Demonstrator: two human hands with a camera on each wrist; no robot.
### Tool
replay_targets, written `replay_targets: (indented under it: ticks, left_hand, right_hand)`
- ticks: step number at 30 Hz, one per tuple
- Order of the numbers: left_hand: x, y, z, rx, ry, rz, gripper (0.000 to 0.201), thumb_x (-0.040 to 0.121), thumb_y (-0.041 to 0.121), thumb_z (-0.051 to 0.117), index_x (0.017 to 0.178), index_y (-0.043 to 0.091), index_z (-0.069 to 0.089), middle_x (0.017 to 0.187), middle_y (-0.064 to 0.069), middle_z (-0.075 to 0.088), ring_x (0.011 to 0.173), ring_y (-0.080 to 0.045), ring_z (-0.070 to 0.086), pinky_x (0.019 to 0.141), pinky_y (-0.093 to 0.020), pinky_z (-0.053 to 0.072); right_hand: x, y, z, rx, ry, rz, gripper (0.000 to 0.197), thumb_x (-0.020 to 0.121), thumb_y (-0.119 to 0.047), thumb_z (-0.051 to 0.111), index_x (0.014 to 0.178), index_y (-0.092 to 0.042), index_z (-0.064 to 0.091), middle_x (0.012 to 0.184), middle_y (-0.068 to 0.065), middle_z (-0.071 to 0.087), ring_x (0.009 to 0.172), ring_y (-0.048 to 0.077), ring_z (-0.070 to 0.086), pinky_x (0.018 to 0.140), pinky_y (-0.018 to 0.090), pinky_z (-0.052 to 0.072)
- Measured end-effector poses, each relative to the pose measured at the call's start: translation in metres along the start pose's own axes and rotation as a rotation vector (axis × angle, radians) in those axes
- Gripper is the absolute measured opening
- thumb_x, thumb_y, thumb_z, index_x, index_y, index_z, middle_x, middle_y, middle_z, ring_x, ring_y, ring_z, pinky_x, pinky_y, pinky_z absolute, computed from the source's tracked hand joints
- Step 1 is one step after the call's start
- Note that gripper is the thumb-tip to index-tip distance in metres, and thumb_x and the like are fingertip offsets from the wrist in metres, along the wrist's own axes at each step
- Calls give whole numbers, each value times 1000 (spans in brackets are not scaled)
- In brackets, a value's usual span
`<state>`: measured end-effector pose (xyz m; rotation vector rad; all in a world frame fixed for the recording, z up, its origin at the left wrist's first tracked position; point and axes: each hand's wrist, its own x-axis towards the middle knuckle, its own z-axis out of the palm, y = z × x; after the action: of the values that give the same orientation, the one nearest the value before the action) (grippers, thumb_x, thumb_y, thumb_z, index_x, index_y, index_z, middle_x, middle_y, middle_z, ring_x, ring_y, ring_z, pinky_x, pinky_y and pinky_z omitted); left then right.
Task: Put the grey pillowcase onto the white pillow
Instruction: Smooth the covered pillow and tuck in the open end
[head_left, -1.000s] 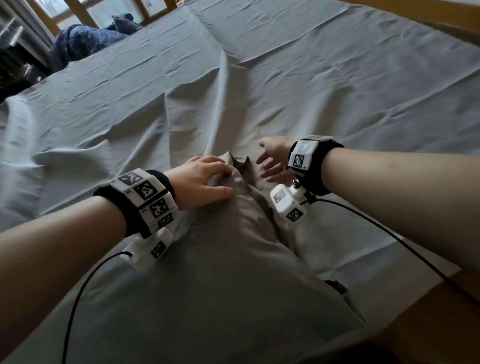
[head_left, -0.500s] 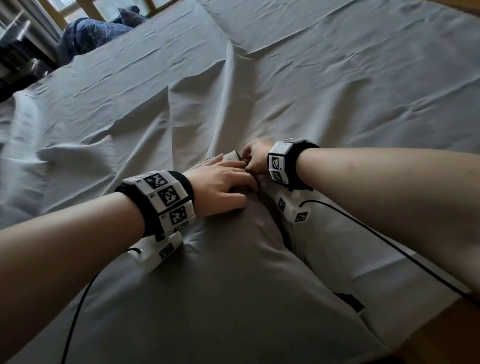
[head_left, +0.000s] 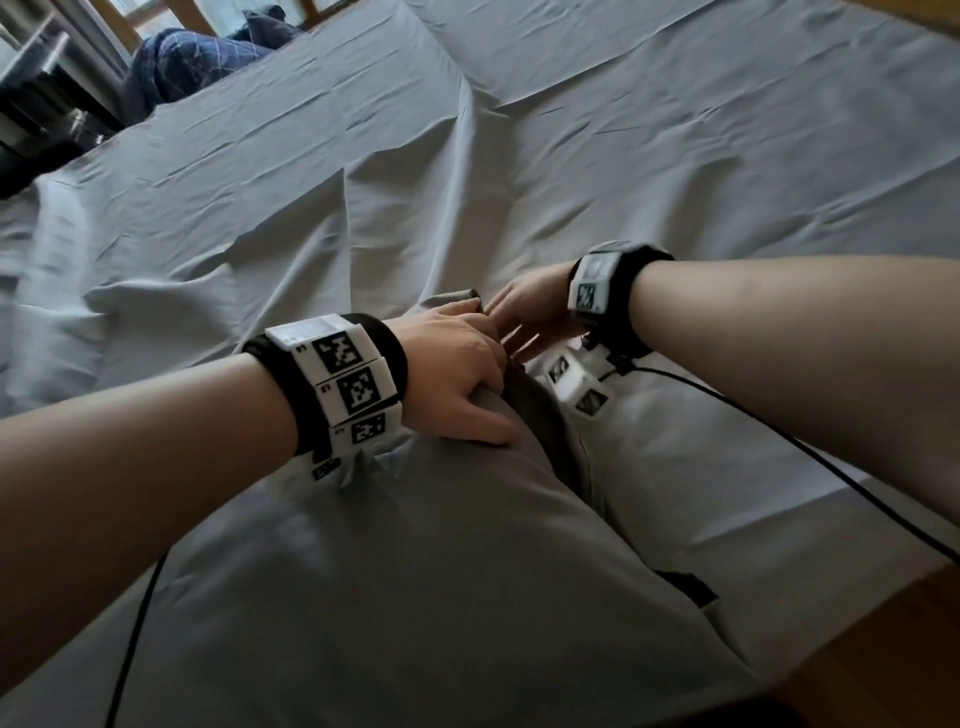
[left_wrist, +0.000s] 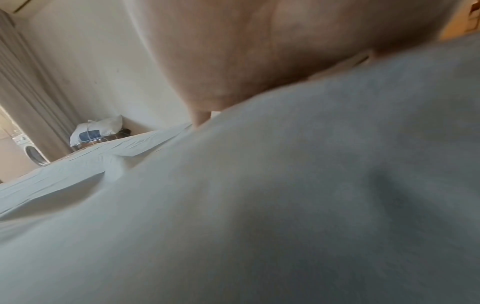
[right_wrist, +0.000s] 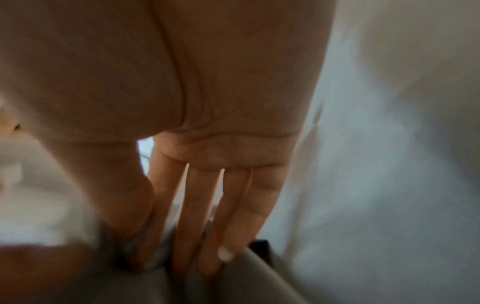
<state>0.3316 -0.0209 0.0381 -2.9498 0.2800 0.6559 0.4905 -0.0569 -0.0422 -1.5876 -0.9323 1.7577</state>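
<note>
The grey pillowcase (head_left: 441, 571) lies stuffed and plump on the bed, running from the bottom of the head view up to a far corner. None of the white pillow shows. My left hand (head_left: 493, 400) sits on that far end, thumb flat on top and fingers curled over the right edge into a dark fold. In the left wrist view its palm (left_wrist: 259, 51) presses on the pillowcase (left_wrist: 285, 205). My right hand (head_left: 511, 332) meets it from the right. Its fingers (right_wrist: 194, 226) are straight and pushed into the pillowcase (right_wrist: 246, 283), thumb and forefinger pinching a bit of hem.
A creased grey sheet (head_left: 675, 156) covers the whole bed. A blue checked bundle (head_left: 197, 62) lies beyond its far left edge. Wood (head_left: 883, 649) shows at the lower right. Black cables trail from both wrists. A white bag (left_wrist: 98, 131) stands by the wall.
My right hand came in from the right to the pillowcase's far corner, beside the left hand. My left hand slid to the right edge and curled its fingers over it.
</note>
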Motion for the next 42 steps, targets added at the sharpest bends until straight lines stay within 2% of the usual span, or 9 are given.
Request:
replay_targets:
  ticks: [5, 10, 12, 15, 21, 29, 35, 39, 42]
  left_hand:
    - [-3, 0, 3, -3, -29, -43, 69, 75, 80, 25, 78, 29, 72, 88, 19, 65, 106, -10, 47, 107, -34, 29]
    - [1, 2, 14, -42, -64, -88, 74, 71, 80, 21, 106, 35, 69, 111, 16, 62, 124, -13, 41, 112, -36, 25]
    - [1, 3, 20, -51, -62, -104, 76, 69, 79, 21, 112, 36, 66, 116, 15, 60, 128, -14, 38, 114, -37, 22]
    - [2, 4, 23, -58, -53, -114, 77, 68, 79, 21, 113, 36, 67, 116, 14, 61, 126, -15, 40, 113, -35, 24]
    - [0, 4, 20, -61, -53, -130, 75, 69, 80, 23, 106, 33, 68, 109, 13, 63, 122, -16, 44, 111, -36, 27]
    - [-14, 5, 5, -78, -73, -163, 72, 66, 81, 25, 95, 33, 70, 106, 16, 62, 122, -14, 42, 111, -35, 28]
    - [-20, 8, 1, -77, -98, -160, 71, 65, 80, 26, 91, 31, 70, 104, 16, 62, 122, -13, 41, 112, -35, 27]
    - [-21, 8, 2, -73, -109, -162, 71, 65, 81, 27, 93, 32, 70, 103, 17, 61, 122, -12, 41, 112, -34, 27]
    - [-20, 8, 2, -70, -116, -165, 72, 65, 81, 26, 94, 33, 70, 104, 18, 62, 122, -12, 40, 112, -34, 27]
  right_hand:
    - [7, 5, 33, -562, 153, -26, 19, 84, -10, 63, 68, -18, 58, 66, -3, 59, 58, 12, 54, 46, 20, 45]
    - [10, 15, 23, -457, 482, 0, 39, 50, -39, 68, 74, -9, 65, 69, 8, 70, 66, 28, 68, 59, 36, 55]
    - [-8, 14, 20, -450, 536, 64, 26, 55, -30, 70, 68, -8, 63, 64, 9, 66, 57, 26, 62, 56, 34, 53]
    - [-31, 26, 24, -492, 456, 178, 22, 72, -17, 77, 68, -3, 60, 59, 11, 62, 58, 26, 64, 59, 35, 58]
    - [-41, 47, 50, -600, 349, 232, 18, 66, -26, 71, 70, -9, 67, 67, 6, 68, 62, 22, 62, 59, 30, 52]
    - [-48, 50, 56, 73, 417, -13, 21, 77, -8, 66, 61, -17, 56, 57, -1, 50, 56, 13, 50, 46, 17, 39]
    - [-54, 55, 60, 461, 304, -185, 27, 83, 6, 59, 91, -19, 68, 72, 0, 60, 53, 7, 50, 41, 14, 39]
    - [-46, 58, 65, 7, 746, -188, 28, 72, 2, 60, 83, -23, 53, 82, 0, 58, 69, 18, 55, 58, 27, 48]
    - [-52, 57, 77, -471, 843, -200, 25, 71, -10, 57, 85, -27, 48, 83, -2, 60, 78, 22, 59, 69, 27, 49]
